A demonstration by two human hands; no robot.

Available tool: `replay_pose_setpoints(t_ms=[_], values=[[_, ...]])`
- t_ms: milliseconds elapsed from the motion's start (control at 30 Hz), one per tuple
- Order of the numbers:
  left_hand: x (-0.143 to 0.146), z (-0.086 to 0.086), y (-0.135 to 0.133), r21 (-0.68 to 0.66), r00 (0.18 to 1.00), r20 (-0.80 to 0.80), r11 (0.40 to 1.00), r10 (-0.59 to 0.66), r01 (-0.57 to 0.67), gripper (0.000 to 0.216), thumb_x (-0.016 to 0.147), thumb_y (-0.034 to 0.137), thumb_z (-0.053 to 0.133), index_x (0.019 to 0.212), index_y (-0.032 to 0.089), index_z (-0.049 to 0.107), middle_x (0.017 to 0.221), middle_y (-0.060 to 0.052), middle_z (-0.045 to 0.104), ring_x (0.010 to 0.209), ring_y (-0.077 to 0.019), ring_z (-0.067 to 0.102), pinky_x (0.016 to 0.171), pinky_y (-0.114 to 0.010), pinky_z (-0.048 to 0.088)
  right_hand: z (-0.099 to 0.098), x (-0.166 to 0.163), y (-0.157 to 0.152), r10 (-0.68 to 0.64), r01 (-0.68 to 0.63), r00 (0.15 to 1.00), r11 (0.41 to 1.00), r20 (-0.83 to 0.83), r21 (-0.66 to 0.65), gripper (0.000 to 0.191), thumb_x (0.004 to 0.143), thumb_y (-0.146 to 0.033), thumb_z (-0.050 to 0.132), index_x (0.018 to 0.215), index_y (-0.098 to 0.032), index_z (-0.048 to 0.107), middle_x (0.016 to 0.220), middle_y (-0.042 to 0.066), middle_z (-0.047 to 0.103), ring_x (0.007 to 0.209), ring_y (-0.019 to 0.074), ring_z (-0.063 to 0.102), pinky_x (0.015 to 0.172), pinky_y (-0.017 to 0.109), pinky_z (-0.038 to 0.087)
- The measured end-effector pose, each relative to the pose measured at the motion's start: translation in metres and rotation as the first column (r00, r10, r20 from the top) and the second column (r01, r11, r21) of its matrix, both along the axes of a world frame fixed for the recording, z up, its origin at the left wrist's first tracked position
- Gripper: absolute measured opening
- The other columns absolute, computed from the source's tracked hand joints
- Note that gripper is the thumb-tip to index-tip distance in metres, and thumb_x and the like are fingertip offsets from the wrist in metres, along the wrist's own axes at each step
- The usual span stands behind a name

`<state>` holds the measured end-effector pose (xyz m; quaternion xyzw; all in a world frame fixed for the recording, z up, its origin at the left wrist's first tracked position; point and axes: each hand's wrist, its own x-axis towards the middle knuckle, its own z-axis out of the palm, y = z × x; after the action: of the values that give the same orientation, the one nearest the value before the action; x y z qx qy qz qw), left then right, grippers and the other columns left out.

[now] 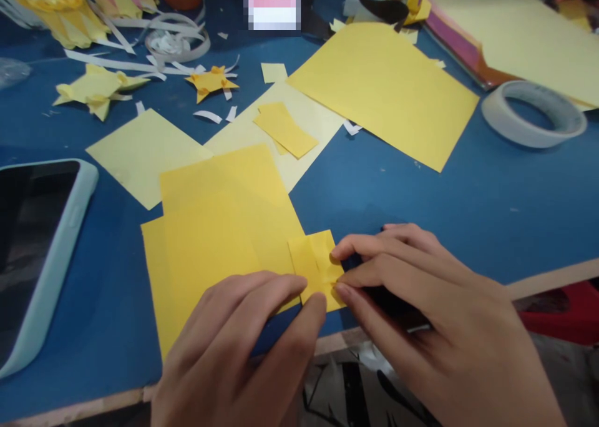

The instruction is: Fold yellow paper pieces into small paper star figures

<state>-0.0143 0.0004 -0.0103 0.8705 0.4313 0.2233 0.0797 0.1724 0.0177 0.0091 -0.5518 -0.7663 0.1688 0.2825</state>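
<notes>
Near the table's front edge lies a small creased square of yellow paper [311,258], held between both hands. My left hand [248,327] is closed at its lower left corner, with the thumb and index fingertips on the paper. My right hand [421,296] pinches its right edge between thumb and fingers. To the left, two larger yellow sheets [219,227] overlap each other, and the small square partly covers their right side. My left hand hides part of their lower edge.
A pale yellow square [145,155], folded yellow strips [286,129] and a large yellow sheet [388,90] lie beyond. A tape roll [533,115] sits at right, a phone [42,252] at left. Paper stars [213,83], white scraps [208,116] and a paper stack [528,40] are farther back.
</notes>
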Motion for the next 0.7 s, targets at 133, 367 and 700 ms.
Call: replay_pose_setpoints(t_ms=[133,367,700], values=[[-0.003,-0.001,0.001,0.025,0.999,-0.028,0.999,-0.04,0.041,0.026,0.089,0.011,0.052,0.11,0.022,0.061,0.11,-0.005,0.061,0.102,-0.0199,0.058,0.087,-0.033,0.046,0.0,-0.002,0.0,-0.005,0.005,1.0,1.0,0.016,-0.012,0.018,0.083,-0.013,0.057,0.067,-0.02,0.062,0.085,-0.004,0.072,0.08,0.0117,0.06,0.084,0.025,0.042],[0.005,0.002,-0.001,0.059,0.999,0.009,0.998,0.037,-0.037,0.021,0.087,0.009,0.054,0.103,0.02,0.064,0.105,-0.004,0.064,0.1,-0.0191,0.059,0.088,-0.034,0.046,0.0,-0.002,-0.001,0.016,-0.015,0.999,1.0,0.031,-0.02,0.014,0.084,-0.013,0.055,0.073,-0.02,0.06,0.091,-0.004,0.07,0.084,0.0126,0.059,0.079,0.026,0.042],[0.014,0.004,0.0,0.285,0.986,-0.119,0.947,-0.116,0.146,0.016,0.087,0.01,0.054,0.097,0.007,0.066,0.095,-0.006,0.069,0.083,-0.0187,0.057,0.077,-0.035,0.044,-0.002,0.001,0.001,0.046,-0.045,0.998,0.998,0.029,-0.041,0.01,0.086,-0.017,0.056,0.083,-0.022,0.064,0.095,-0.006,0.07,0.086,0.0136,0.058,0.08,0.028,0.041]])
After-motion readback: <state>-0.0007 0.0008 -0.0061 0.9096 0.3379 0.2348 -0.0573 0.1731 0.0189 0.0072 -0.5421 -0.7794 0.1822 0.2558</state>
